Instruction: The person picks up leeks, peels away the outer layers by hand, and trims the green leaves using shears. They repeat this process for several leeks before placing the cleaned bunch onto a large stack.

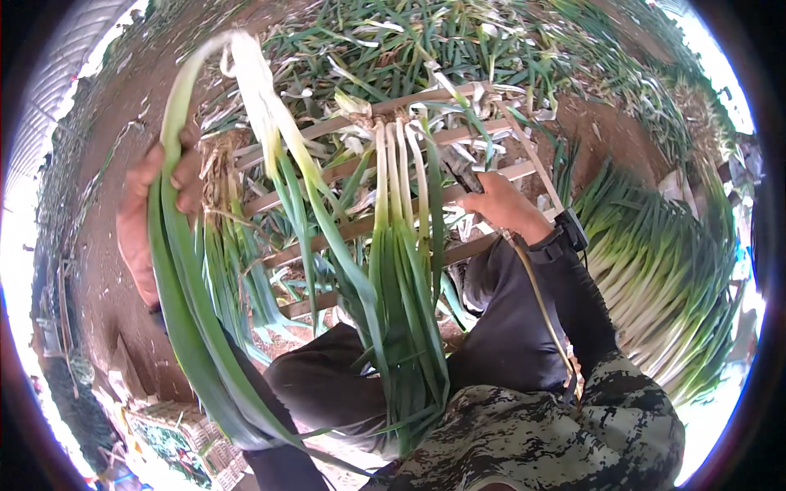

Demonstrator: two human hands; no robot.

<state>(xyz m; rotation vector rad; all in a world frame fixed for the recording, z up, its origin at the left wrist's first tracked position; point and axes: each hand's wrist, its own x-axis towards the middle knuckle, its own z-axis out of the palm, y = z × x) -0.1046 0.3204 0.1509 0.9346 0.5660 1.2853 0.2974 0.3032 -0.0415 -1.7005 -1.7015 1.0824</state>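
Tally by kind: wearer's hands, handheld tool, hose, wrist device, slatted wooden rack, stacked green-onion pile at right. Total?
Hands (left hand, right hand): 2
Handheld tool: 1
Hose: 1
Wrist device: 1
Wooden rack: 1
Green-onion pile: 1
Total: 7

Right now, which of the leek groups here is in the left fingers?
The long leek in the left hand, arching pale at the top; the leeks at the wooden rack and the leek pile at right aren't gripped.

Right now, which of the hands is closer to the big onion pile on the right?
The right hand. It's left of the onion pile; the left hand is farther off, at the left side of the wooden rack.
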